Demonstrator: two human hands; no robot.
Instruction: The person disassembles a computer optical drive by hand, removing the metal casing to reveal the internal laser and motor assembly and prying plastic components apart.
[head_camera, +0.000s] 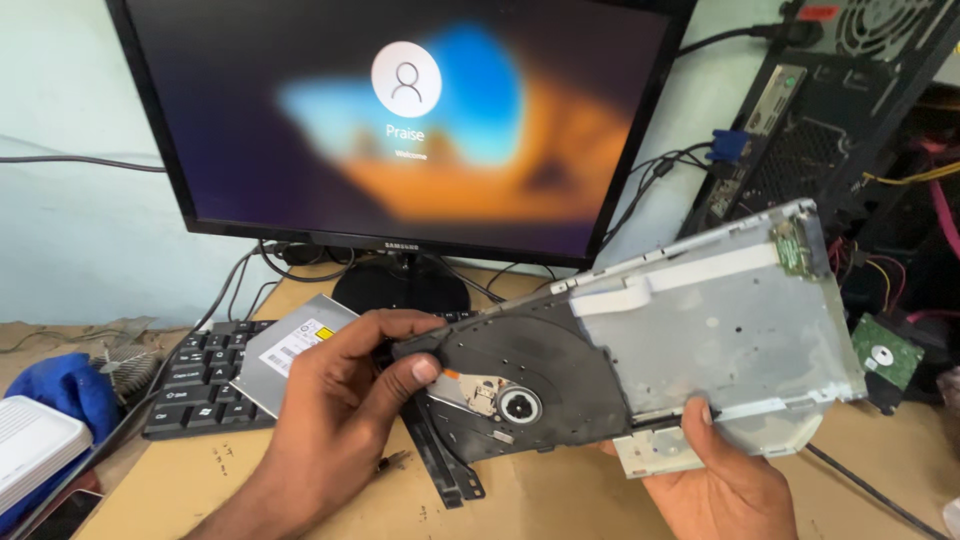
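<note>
A slim optical disc drive (720, 330) is held in the air above a wooden desk, its grey metal case tilted up to the right. Its black tray (520, 370) is slid out to the left, showing the round spindle hub. My left hand (340, 410) pinches the tray's left edge between thumb and fingers. My right hand (720, 480) supports the metal case from below, thumb on its near edge.
A second slim drive with a white label (285, 350) lies on a black keyboard (195, 385). A lit monitor (400, 120) stands behind. An open computer tower (840, 110) with cables is at right, with a green circuit board (885, 355) beside it. At left lie a blue cloth (60, 385) and a white box (35, 445).
</note>
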